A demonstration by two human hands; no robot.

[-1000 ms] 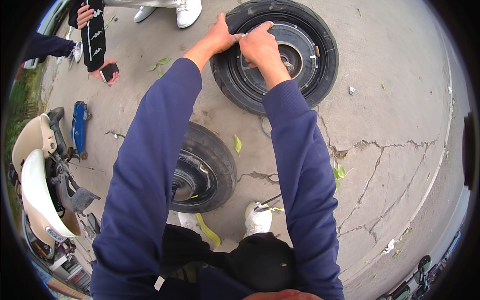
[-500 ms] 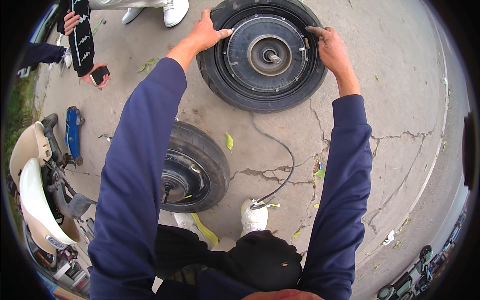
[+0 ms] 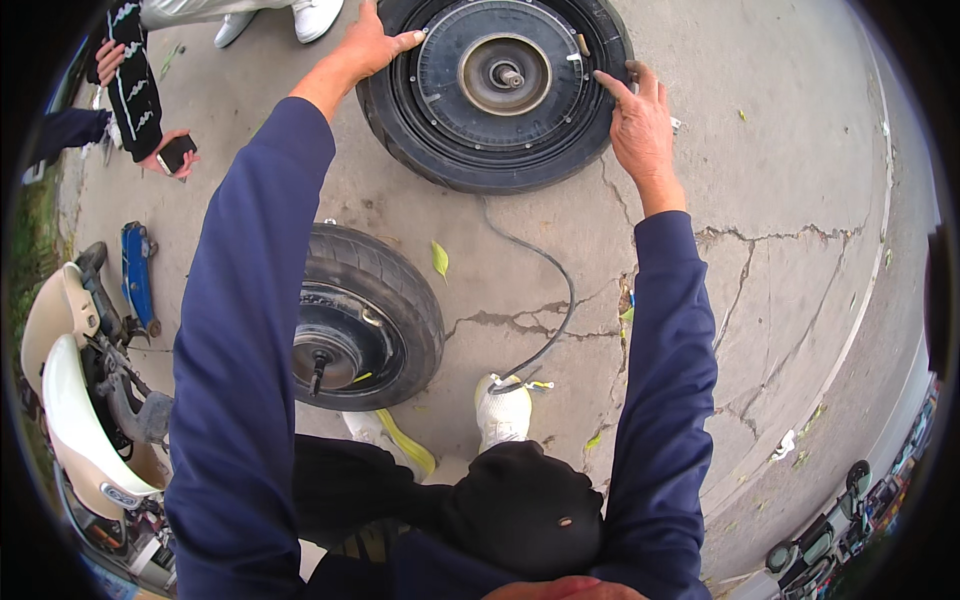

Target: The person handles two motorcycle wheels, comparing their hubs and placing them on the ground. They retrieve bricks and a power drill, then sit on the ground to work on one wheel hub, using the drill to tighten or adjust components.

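A large wheel with a black tyre [image 3: 470, 176] and a round dark hub motor lies flat on the pavement at the top. My left hand [image 3: 372, 48] grips its left edge, thumb on the inner rim; some fingers are cut off by the frame. At the right edge, my right hand [image 3: 643, 125] has its fingers spread, index fingertip touching the sidewall and the others along the tyre's outside. A metal axle [image 3: 510, 77] sticks up from the hub. From under the tyre a black cable [image 3: 570, 290] curves toward my shoe. Nearer me lies a second wheel [image 3: 405, 310], partly behind my left sleeve.
A person holding a phone [image 3: 178, 155] stands at the upper left, near another person's white shoes [image 3: 318, 18]. A blue jack-like tool [image 3: 138, 275] lies at left beside cream scooter panels [image 3: 75, 410]. Cracks [image 3: 740, 235] cross the pavement; a road runs along the right.
My right hand has slid down the wheel's right edge, its fingers more spread. My left hand keeps its hold. The whole view has shifted, so both wheels appear further up and left.
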